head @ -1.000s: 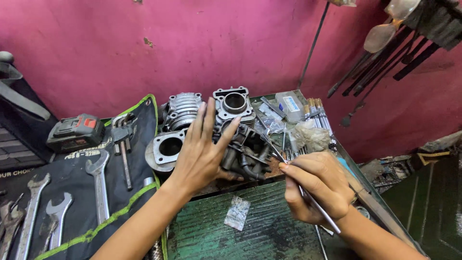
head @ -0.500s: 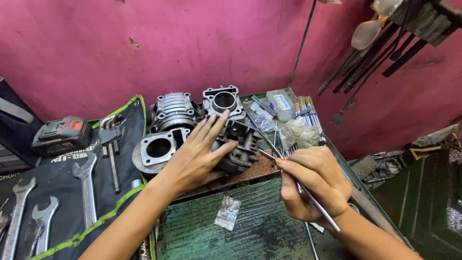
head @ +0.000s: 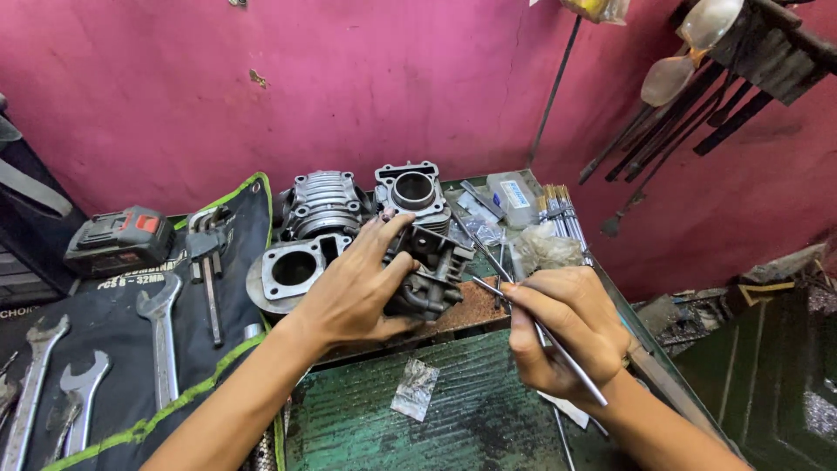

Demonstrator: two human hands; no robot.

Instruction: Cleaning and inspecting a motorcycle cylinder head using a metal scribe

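On the rusty plate at the middle of the bench, a dark engine part is sitting. The left hand is lying over it, fingers spread and curled around its top and side, holding it. The right hand is just beside it, fingers pinched tight around a thin metal rod. The rod's tip is pointing at the part; I cannot tell if it is touching. Behind the part, three grey cylinders are standing close together. A small crumpled bag is lying on the green mat near the hands. To the left, wrenches are resting in a black tool roll. A pink wall is standing behind everything.
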